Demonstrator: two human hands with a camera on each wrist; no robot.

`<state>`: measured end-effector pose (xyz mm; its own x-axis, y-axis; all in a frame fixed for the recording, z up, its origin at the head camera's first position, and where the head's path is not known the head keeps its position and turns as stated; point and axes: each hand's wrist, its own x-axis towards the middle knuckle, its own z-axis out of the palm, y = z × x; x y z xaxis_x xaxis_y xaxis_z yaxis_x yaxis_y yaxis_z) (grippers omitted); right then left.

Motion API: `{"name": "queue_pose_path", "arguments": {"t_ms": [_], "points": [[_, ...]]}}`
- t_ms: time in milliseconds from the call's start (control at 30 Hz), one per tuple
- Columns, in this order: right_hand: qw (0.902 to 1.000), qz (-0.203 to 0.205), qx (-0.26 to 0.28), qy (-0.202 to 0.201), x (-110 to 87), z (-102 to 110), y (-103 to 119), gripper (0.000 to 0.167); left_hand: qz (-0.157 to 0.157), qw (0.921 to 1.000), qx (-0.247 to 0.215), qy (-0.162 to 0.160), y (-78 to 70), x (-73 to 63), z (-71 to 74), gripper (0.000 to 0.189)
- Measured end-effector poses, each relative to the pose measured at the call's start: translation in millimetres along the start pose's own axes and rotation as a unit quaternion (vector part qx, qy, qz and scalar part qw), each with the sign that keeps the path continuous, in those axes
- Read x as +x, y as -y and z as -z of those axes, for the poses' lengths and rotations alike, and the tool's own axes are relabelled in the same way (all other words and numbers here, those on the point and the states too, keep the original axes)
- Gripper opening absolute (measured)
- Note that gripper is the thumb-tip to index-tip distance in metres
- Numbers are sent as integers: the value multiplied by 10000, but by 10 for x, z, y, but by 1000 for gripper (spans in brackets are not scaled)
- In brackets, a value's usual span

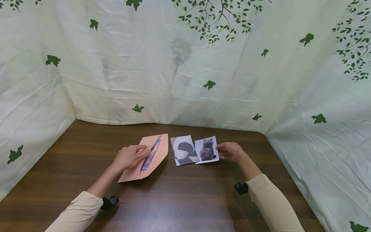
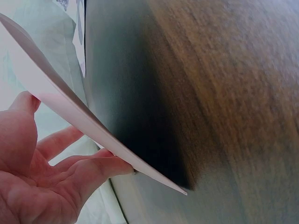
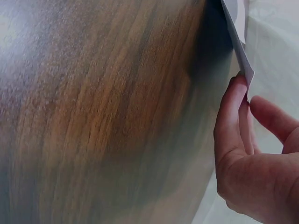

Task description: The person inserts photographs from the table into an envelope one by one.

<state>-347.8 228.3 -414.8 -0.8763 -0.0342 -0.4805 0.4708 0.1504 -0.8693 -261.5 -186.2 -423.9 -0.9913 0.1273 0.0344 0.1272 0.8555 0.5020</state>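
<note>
My left hand (image 1: 130, 158) holds a peach-coloured envelope (image 1: 161, 158) tilted over the table, its fingers at the opening. A bluish-purple picture (image 1: 150, 158) shows inside that opening. In the left wrist view the envelope (image 2: 79, 109) appears edge-on, with the fingers (image 2: 100, 170) against it. To the right, my right hand (image 1: 232, 151) pinches the right edge of a photo of a grey cat (image 1: 207, 149). The right wrist view has this photo (image 3: 240, 58) edge-on between thumb and fingers. Its left edge meets a second photo (image 1: 183, 149), showing a rounded dark and white shape.
Everything is over a brown wood-grain table (image 1: 179, 199). A pale curtain (image 1: 162, 74) printed with green leaves and birds hangs along the back and both sides. Each wrist wears a black camera, such as the left one (image 1: 110, 203).
</note>
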Motion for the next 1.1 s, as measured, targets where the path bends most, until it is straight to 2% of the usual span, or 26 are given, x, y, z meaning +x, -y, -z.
{"name": "queue_pose_path", "arguments": {"t_ms": [200, 533, 1100], "points": [[10000, -44, 51, -41, -24, 34, 33, 34, 5, 10000, -6, 11, 1, 0, 0, 53], [9996, -84, -170, -207, -103, 127, 140, 36, 52, 9999, -37, 83, -8, -4, 11, 55], [9990, 177, -147, -383, -210, 208, 297, 34, -45, 10000, -8, 5, -5, -9, 11, 54]]}}
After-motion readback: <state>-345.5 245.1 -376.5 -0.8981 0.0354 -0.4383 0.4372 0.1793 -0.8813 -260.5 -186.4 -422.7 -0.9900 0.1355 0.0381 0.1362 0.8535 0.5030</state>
